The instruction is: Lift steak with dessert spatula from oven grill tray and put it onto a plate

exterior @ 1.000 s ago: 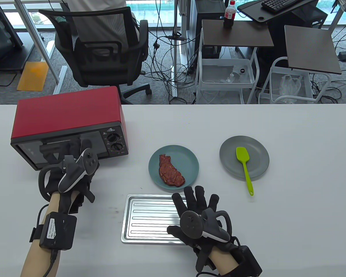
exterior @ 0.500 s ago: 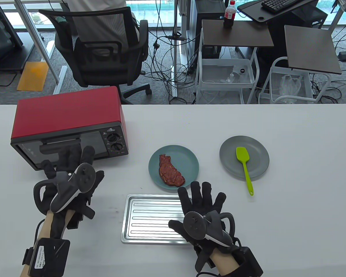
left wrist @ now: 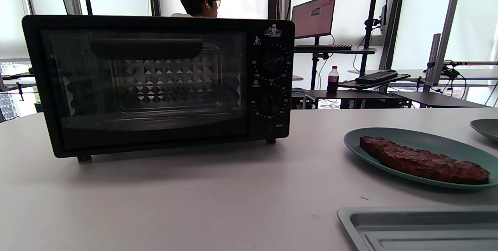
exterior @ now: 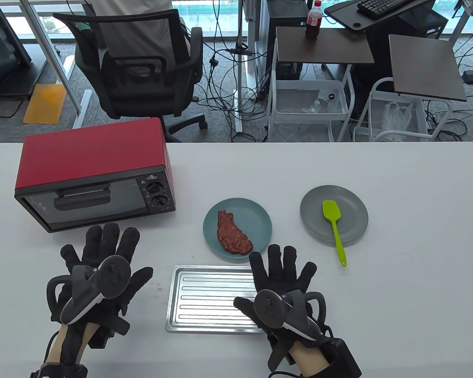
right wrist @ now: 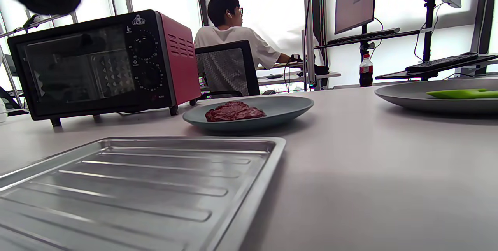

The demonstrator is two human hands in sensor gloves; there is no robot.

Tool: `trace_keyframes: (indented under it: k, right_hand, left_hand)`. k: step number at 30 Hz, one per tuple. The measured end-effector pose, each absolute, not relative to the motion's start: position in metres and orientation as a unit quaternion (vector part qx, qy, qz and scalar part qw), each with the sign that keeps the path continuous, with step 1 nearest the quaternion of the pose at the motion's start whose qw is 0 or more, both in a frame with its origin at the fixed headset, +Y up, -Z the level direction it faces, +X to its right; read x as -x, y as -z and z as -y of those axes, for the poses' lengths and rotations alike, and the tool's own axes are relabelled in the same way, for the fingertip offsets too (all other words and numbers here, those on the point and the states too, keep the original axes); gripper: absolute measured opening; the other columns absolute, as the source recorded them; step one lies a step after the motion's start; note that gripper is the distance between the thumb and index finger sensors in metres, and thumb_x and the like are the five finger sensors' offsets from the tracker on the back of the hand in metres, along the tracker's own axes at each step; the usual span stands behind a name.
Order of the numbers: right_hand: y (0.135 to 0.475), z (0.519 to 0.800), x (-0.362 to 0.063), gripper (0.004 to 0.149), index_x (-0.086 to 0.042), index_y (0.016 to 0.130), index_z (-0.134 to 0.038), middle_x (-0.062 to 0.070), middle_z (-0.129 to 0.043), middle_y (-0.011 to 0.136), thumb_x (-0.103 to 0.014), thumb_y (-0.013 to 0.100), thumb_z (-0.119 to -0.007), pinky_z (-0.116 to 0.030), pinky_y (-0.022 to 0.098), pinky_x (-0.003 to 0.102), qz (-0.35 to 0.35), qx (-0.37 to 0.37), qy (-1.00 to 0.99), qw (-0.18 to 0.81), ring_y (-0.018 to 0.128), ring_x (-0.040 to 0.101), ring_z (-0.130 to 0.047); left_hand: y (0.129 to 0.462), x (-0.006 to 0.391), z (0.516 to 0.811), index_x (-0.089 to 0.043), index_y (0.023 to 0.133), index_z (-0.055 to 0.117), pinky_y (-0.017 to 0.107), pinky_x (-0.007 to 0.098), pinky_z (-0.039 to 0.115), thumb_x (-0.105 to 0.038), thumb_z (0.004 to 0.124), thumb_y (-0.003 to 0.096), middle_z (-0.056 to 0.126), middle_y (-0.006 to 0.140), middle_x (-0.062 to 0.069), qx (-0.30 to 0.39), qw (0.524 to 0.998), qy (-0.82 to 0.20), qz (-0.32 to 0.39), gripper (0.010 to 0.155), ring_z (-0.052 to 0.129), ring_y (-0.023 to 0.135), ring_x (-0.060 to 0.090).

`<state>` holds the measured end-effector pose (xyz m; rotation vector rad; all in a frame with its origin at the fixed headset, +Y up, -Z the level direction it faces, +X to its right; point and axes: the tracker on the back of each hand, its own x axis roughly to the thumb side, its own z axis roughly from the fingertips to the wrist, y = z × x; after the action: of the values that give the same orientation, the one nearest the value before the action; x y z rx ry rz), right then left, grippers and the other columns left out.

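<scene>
Both grips are lying spread and empty. Beyond the right hand [exterior: 282,281], the steak [exterior: 232,233] is looking floppy; the spatula [exterior: 334,228] needs gripping mid-handle.

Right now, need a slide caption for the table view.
Steak on teal plate, green spatula on grey plate, tray empty.

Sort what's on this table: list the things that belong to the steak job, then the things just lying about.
Belongs to the job:
steak, lying on the teal plate
green spatula, resting on the grey plate
oven tray, with nothing on it

Just lying about:
red toaster oven, door shut
cola bottle, on a side table behind
office chair
</scene>
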<state>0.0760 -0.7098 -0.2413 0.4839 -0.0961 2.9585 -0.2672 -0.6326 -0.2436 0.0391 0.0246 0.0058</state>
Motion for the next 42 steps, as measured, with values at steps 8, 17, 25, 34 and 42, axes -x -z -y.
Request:
trace_keyframes:
  k: [8, 17, 25, 34, 42]
  right_hand:
    - [0.238, 0.709, -0.074, 0.100, -0.018, 0.116, -0.015, 0.026, -0.003, 0.117, -0.076, 0.048, -0.060, -0.015, 0.060, 0.088, 0.041, -0.162, -0.984, 0.054, 0.101, 0.058, 0.001]
    - [0.237, 0.707, -0.075, 0.100, -0.018, 0.116, -0.015, 0.026, -0.003, 0.117, -0.076, 0.049, -0.060, -0.015, 0.060, 0.088, 0.045, -0.152, -0.987, 0.034, 0.101, 0.058, 0.001]
    - [0.239, 0.707, -0.079, 0.100, -0.018, 0.116, -0.014, 0.026, -0.003, 0.117, -0.076, 0.048, -0.060, -0.015, 0.060, 0.088, 0.044, -0.141, -0.989, 0.027, 0.101, 0.058, 0.001]
    - [0.240, 0.707, -0.080, 0.100, -0.018, 0.116, -0.014, 0.026, -0.003, 0.117, -0.076, 0.048, -0.060, -0.015, 0.060, 0.088, 0.041, -0.137, -0.989, 0.025, 0.101, 0.058, 0.001]
    - [0.241, 0.708, -0.079, 0.100, -0.018, 0.116, -0.014, 0.026, -0.003, 0.117, -0.076, 0.048, -0.060, -0.015, 0.060, 0.088, 0.036, -0.142, -0.989, 0.026, 0.101, 0.058, 0.001]
  left_hand:
    - [0.232, 0.260, 0.652, -0.048, 0.104, 0.017, 0.072, 0.080, 0.024, -0.085, 0.057, 0.0326, 0.014, 0.121, -0.004, -0.015, 1.000, -0.013, 0.014, 0.090, 0.021, 0.119, 0.038]
    - [0.238, 0.256, 0.677, -0.049, 0.103, 0.010, 0.071, 0.080, 0.021, -0.088, 0.055, 0.0310, 0.007, 0.120, -0.004, -0.001, 0.999, -0.027, 0.034, 0.093, 0.015, 0.118, 0.039]
    - [0.242, 0.256, 0.693, -0.049, 0.103, 0.009, 0.071, 0.080, 0.022, -0.092, 0.053, 0.0284, 0.008, 0.121, -0.005, 0.012, 0.999, -0.029, 0.031, 0.097, 0.014, 0.119, 0.039]
    - [0.245, 0.265, 0.711, -0.048, 0.103, 0.008, 0.069, 0.081, 0.021, -0.092, 0.053, 0.0280, 0.006, 0.120, -0.004, 0.030, 0.997, -0.053, 0.041, 0.098, 0.013, 0.118, 0.040]
    - [0.246, 0.265, 0.716, -0.048, 0.102, 0.007, 0.069, 0.081, 0.021, -0.092, 0.053, 0.0280, 0.006, 0.119, -0.003, 0.038, 0.997, -0.056, 0.042, 0.098, 0.012, 0.117, 0.040]
